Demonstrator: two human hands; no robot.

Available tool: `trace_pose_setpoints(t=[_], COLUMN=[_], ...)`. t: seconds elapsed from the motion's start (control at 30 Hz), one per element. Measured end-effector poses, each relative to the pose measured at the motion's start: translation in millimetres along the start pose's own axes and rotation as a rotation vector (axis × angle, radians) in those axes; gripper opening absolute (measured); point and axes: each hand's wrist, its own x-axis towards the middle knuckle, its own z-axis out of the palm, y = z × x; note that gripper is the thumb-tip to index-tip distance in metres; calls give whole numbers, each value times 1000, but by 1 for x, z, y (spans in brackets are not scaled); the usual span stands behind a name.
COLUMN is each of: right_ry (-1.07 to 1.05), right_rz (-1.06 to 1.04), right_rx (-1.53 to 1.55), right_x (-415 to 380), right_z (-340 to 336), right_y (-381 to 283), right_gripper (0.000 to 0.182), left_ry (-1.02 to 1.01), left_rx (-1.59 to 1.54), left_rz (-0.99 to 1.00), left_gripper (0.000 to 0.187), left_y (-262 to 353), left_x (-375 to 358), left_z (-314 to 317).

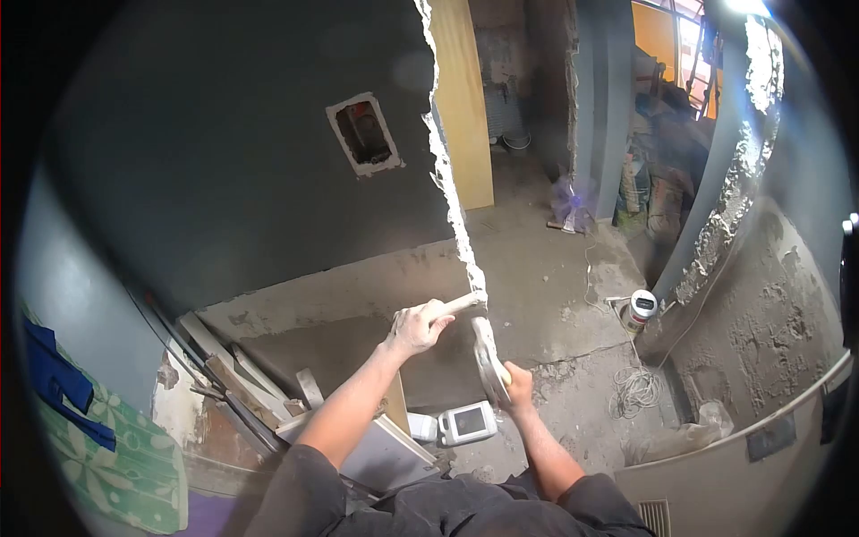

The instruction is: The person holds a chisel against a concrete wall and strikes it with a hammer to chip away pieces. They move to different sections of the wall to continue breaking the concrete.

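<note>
My left hand [414, 329] is closed around a pale, stick-like tool [458, 305]. Its far end meets the rough white edge [455, 215] of the dark grey wall [233, 134], near the bottom of that edge. Just below and to the right, my right hand [516, 388] grips the yellow handle of a trowel [489, 356]. The trowel's long blade is seen almost edge-on and carries whitish material. Its upper end points at the wall edge, close under the pale tool.
White jugs [467, 423] stand on the dusty floor below my hands. Boards and pipes [234, 385] lean at the left. At right are a white-lidded bucket [641, 306], a coiled cable [637, 392] and a purple fan [572, 199]. A rectangular hole [365, 134] opens in the wall.
</note>
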Motion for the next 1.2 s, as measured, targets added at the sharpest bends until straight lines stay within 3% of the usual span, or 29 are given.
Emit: trace_pose_setpoints(t=[0.03, 0.1, 0.17, 0.23, 0.33, 0.37, 0.43, 0.47, 0.5, 0.57, 0.63, 0.67, 0.7, 0.8, 0.9, 0.93, 0.97, 1.03, 1.2], right_ry=[35, 21, 70, 106, 105, 150, 112, 67, 30, 115, 164, 187, 192, 135, 120, 70, 71, 124, 94], right_rz=[-90, 48, -48, 28, -60, -193, -90, -16, 8, 109, -75, -276, -268, 168, 59, -20, -17, -54, -12], right_rx=[116, 187, 4, 29, 206, 237, 137, 229, 101, 81, 80, -68, -66, 305, 214, 45, 49, 138, 308], right_x=[-5, -13, -1, 2, 0, 2, 6, 11, 13, 12, -3, -10, -22, -48, -58, -62, -60, -48, -30], right_z=[2, 25, 29, 4, 4, 9, 9, 11, 18, 25, 29, 23, 22, 4, 12, 20, 20, 17, -3], right_y=[0, 42, 32, -9, -18, -13, -9, -7, 5, 5, 23, 21, 17, -28, -10, 16, 16, 15, -21], right_gripper=[18, 21, 22, 18, 19, 23, 21, 18, 18, 17, 7, 8, 8, 14, 14, 12, 12, 29, 27], left_ry=[-6, 4, -15, -32, -15, -14, -37, -43, -49, -60, -112, -116, -83, -16, -4, 1, 8, 6, 8], left_rx=[0, 2, 8, 20, -9, -8, 42, 41, 15, -11, 31, 29, 12, -18, -23, -26, -28, -22, 6], left_rz=[-6, 20, 8, 18, 57, 67, 36, 39, 42, 63, -59, -54, 12, 92, 71, 62, 53, 45, 41], left_gripper=[27, 25, 25, 24, 22, 22, 21, 21, 22, 23, 24, 24, 25, 27, 29, 29, 30, 30, 30], left_y=[-2, -4, -2, -2, -6, -4, -1, 1, 2, 5, 9, 13, 16, 9, 2, 1, 1, -2, 3], left_x=[-3, -1, 4, 8, 11, 15, 13, 13, 13, 21, 23, 20, 14, -4, -7, -4, -2, 1, 5], left_z=[1, 3, -1, 0, 2, -1, -3, -4, -3, -3, 0, -2, -6, -6, -6, -6, -5, -4, -5])
